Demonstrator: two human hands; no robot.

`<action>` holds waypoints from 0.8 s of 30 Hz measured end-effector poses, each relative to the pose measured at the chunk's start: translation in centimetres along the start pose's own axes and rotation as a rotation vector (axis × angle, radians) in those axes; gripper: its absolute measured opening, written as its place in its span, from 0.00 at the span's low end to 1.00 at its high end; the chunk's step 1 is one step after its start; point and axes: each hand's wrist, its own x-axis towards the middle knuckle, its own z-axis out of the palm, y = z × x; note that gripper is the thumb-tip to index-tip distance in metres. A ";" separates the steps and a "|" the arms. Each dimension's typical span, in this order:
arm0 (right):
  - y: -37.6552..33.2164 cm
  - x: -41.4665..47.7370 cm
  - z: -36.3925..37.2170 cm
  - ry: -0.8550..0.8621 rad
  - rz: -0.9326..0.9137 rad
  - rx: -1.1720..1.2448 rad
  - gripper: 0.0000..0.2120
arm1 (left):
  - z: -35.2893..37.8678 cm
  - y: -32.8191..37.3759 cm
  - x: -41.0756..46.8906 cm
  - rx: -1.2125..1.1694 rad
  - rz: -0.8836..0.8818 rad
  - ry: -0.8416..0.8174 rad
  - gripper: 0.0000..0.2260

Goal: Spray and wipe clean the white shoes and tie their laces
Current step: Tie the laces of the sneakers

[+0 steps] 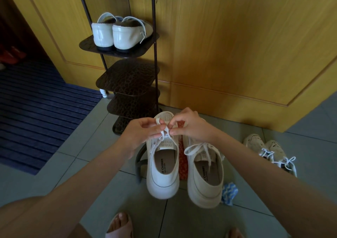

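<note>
The lace [165, 131] is pinched in a closed grip by the left hand [144, 130] and the right hand [187, 124], over the tongue of the white shoe [162, 175], set on the floor [109, 192] beside its already bowed partner [206, 183]. Both loops should be drawn evenly, then snugged.

Tile floor [102, 146]: white shoes [204, 188], blue cloth [230, 192], mat [36, 119].

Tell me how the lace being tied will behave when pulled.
Probably floppy: the lace loops limply between the left hand and right hand. Likely light, since it looks thin. It may slip, being only pinched.
</note>
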 end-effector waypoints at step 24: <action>0.6 -1.8 -0.8 -0.062 0.039 -0.117 0.06 | -1.4 -1.2 -1.1 0.835 0.444 -0.117 0.09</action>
